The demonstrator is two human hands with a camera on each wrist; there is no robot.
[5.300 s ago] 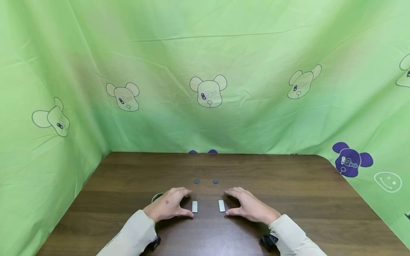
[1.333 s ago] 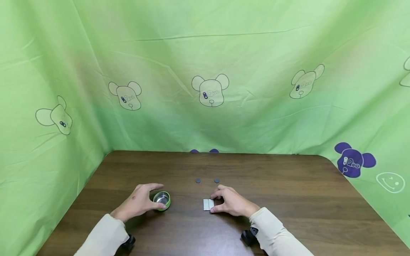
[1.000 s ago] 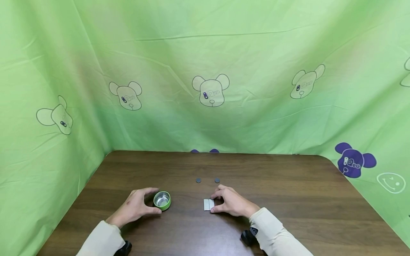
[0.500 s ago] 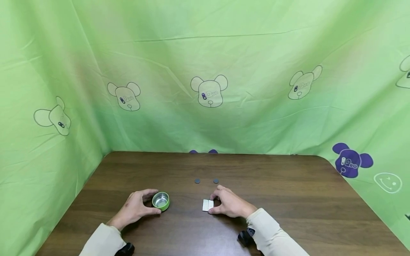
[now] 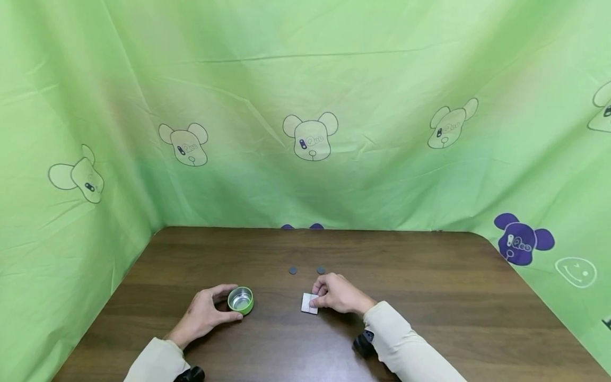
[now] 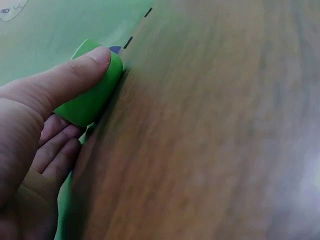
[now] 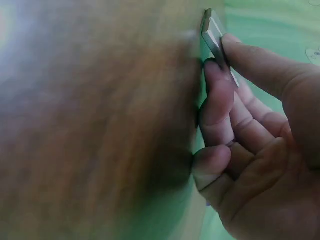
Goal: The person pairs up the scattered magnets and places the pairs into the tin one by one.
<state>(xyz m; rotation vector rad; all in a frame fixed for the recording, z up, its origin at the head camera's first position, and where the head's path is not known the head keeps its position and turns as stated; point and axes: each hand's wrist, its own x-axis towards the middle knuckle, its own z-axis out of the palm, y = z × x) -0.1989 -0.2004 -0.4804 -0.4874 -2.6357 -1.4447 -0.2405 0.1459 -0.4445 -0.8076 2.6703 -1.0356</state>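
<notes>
As the right hand (image 5: 338, 293) pinches, white tiles (image 5: 306, 303), jutting leftward

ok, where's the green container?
Head view, left of centre: the green container is left of the white pieces, between thumb and fingers of the left hand.

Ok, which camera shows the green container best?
The head view: it shows the green container from above, rim and shiny inside. The left wrist view shows only its outer side, partly behind the left hand; the right wrist view lacks it.
</notes>
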